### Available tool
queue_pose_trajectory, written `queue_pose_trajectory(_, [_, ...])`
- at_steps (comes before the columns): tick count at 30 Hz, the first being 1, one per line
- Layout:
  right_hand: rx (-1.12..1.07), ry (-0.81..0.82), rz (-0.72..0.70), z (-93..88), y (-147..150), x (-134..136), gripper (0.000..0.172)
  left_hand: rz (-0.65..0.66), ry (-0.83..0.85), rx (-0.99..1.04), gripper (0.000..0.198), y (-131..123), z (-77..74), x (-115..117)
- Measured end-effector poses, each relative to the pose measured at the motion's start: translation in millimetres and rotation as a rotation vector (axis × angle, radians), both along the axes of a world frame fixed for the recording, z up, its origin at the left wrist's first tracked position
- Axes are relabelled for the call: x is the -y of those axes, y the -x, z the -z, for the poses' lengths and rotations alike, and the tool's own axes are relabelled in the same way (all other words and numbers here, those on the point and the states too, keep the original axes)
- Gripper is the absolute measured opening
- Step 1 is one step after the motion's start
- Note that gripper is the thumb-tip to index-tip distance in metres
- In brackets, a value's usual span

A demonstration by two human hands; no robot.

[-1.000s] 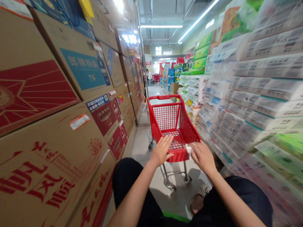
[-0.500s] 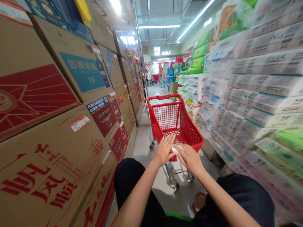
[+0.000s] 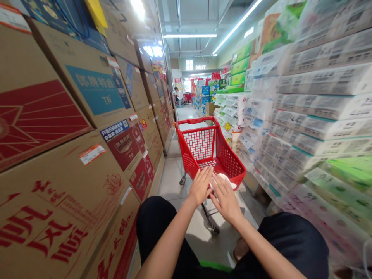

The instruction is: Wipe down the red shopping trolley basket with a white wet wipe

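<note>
A red plastic shopping cart (image 3: pixel 203 145) stands in front of my knees, its basket bare inside. My left hand (image 3: pixel 200 186) lies at the near rim, fingers stretched out and close together, touching the edge. Beside it, my right hand (image 3: pixel 226 197) holds a white cloth or tissue (image 3: pixel 228 179) under its fingers against the same rim. Part of the white piece shows past the fingertips and by the index finger; the rest is hidden by the hand. The fingertips of both hands almost meet.
Stacked cardboard cartons (image 3: pixel 64 186) wall the left side. Packs of paper tissue (image 3: pixel 314 108) are piled on the right. Cart wheels (image 3: pixel 213 229) stand on the tiled floor (image 3: pixel 171 174) near my feet. Farther down the aisle a person (image 3: pixel 178 93) sits.
My right hand has shifted left and spread flatter, and more of the white piece shows beyond its fingers. My left hand stays at the rim. The view has turned slightly.
</note>
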State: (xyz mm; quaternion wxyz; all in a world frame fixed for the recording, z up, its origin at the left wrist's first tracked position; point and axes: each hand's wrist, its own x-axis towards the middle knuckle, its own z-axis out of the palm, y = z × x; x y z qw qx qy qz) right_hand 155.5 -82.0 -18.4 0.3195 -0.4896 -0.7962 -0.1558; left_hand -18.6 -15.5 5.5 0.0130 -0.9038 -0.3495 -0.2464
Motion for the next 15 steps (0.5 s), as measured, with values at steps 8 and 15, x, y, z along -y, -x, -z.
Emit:
queue_pose_trajectory(8, [0.021,0.008,-0.034,-1.6,-75,-14,0.065,0.034,0.019,0.016,0.089,7,-0.6,-1])
queue_pose_trajectory(15, [-0.108,-0.006,0.055,3.2,-88,-14,0.060,0.040,0.029,0.031,0.091,7,1.7,-2])
